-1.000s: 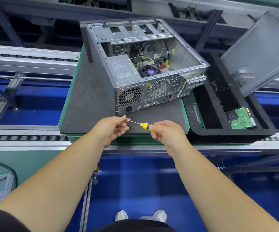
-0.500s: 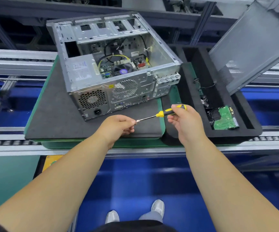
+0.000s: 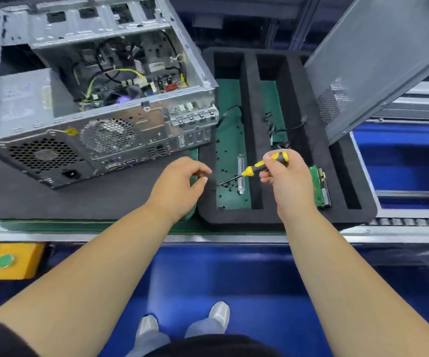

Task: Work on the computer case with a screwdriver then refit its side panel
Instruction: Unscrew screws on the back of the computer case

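While one yellow-and-black screwdriver (image 3: 265,167) is gripped by the curled fingers of the right hand (image 3: 287,181), its thin dark shaft is pointed down and to the left, over the leftmost compartment of a black foam tray (image 3: 252,140). The left hand (image 3: 180,188) is held just left of the shaft tip, with fingers loosely curled; nothing can be seen between them.

One computer case (image 3: 87,99) is seen on a dark grey mat (image 3: 53,199), its open side turned upward. It is made of bare, silvery sheet metal, boxy and sharp-edged. Two vents can be counted on its rear face: a round perforated fan grille and a honeycomb grille beside a power socket. Inside, yellow and black cables are visible, tangled above a circuit board.

One side panel (image 3: 378,60) is seen tilted, leaning at the far right above the tray; it is a flat grey metal sheet with a perforated mesh patch.

Four long, narrow compartments are counted in the tray, which is soft-looking, matte, and rounded at the corners, with a green floor. In the leftmost one, many small black screws (image 3: 230,185) are scattered, too many and too small to count, beside one slim metal slot cover (image 3: 241,176). One green circuit board (image 3: 319,186) is lodged further right. One yellow box with a green button (image 3: 10,261) is mounted at the lower left.
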Motion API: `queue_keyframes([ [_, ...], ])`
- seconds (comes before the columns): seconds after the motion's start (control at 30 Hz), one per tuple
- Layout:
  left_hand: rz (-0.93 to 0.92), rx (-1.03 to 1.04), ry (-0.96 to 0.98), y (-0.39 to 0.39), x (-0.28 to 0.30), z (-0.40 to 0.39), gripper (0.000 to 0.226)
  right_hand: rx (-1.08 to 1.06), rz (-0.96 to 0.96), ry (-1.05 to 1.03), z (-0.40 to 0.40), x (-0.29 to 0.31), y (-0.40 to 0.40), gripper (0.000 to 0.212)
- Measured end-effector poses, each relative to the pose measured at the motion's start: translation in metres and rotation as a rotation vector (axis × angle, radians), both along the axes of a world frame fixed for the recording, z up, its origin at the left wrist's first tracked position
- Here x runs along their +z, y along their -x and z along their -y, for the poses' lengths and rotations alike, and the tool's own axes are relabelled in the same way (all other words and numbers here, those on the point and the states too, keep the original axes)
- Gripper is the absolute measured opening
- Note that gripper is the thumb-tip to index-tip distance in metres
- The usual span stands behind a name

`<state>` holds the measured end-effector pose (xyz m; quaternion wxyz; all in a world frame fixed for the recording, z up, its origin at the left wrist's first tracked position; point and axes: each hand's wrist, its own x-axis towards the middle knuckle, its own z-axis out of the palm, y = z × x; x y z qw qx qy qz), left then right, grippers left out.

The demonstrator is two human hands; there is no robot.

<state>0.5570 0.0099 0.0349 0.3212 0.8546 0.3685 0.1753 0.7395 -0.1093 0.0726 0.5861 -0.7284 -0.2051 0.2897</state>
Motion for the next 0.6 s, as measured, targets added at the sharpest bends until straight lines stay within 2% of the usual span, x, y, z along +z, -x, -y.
queue_keyframes([
  [0.2,-0.101,-0.082,-0.15,-0.03,-0.007,-0.005,0.019,0.209,0.17,0.083,-0.009,-0.014,-0.015,0.004],
  [0.3,-0.144,-0.115,-0.204,-0.04,-0.008,-0.009,0.019,0.288,0.191,0.079,-0.016,-0.022,-0.018,0.003],
  [0.6,-0.239,-0.142,-0.249,-0.049,-0.015,-0.013,0.021,0.494,0.406,0.229,-0.029,-0.035,-0.034,0.014],
])
